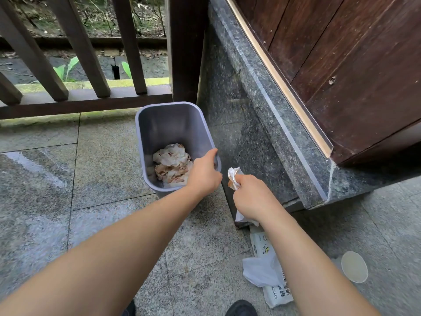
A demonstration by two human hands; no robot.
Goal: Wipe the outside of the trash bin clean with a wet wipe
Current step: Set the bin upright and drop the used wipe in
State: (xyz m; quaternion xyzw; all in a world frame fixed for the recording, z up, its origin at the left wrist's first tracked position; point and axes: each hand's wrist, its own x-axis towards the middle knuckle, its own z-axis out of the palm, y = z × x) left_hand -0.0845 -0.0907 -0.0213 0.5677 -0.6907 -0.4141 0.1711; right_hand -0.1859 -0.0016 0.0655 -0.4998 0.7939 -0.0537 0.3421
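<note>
We see the bin, a grey plastic one, standing upright on the stone floor, in the corner between a dark wooden railing and a speckled granite ledge. Our left hand reaches over the bin's near right corner, fingers curled over the rim there, gripping it. Our right hand is just beside the bin, to its right, between it and the ledge, closed in a fist round a crumpled wipe; the wipe sticks out above the knuckles and shows brownish stains, and another bit of white hangs below the wrist. We cannot tell whether the wipe touches the bin's outer wall. We count one bin, two hands, and one wipe in the hand. Inside the bin, at the bottom, lies a heap of crumpled used wipes, white with brown marks; how many there are in the heap we cannot tell. On the floor under the right forearm lies one white pack with printed writing and a loose sheet of thin white plastic lying over it. Near it, further right, lies one round pale disc. Two dark shoe tips show at the bottom edge.
</note>
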